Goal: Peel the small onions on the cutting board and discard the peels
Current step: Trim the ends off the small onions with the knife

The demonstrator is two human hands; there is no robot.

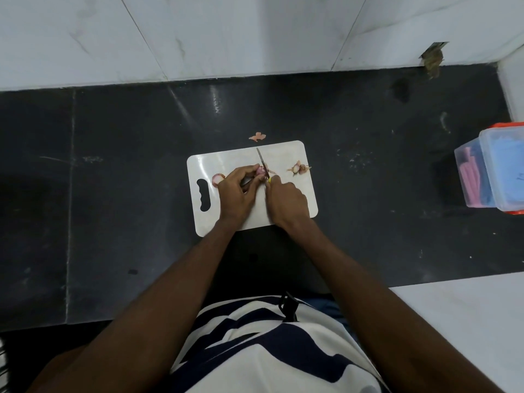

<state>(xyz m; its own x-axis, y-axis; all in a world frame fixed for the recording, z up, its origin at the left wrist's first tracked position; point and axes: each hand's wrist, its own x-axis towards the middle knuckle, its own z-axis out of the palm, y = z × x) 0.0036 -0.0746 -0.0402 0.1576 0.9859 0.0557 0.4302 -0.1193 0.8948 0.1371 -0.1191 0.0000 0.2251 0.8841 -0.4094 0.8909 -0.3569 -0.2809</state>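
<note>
A white cutting board (286, 157) lies on the black counter. My left hand (236, 191) pinches a small pink onion (260, 172) against the board. My right hand (287, 202) grips a knife (262, 161) by its yellow-tipped handle, the blade lying against the onion's right side. Another small onion (217, 179) sits just left of my left hand, partly hidden by it. A heap of onion pieces and peels (298, 168) lies near the board's right edge. One loose peel (257, 136) rests on the counter beyond the board's far edge.
A clear plastic box with an orange base (493, 168) holding pink and blue items stands at the counter's right edge. White tiled wall (226, 35) rises behind the black counter (113, 180). A white surface (467, 321) adjoins the counter at the near right.
</note>
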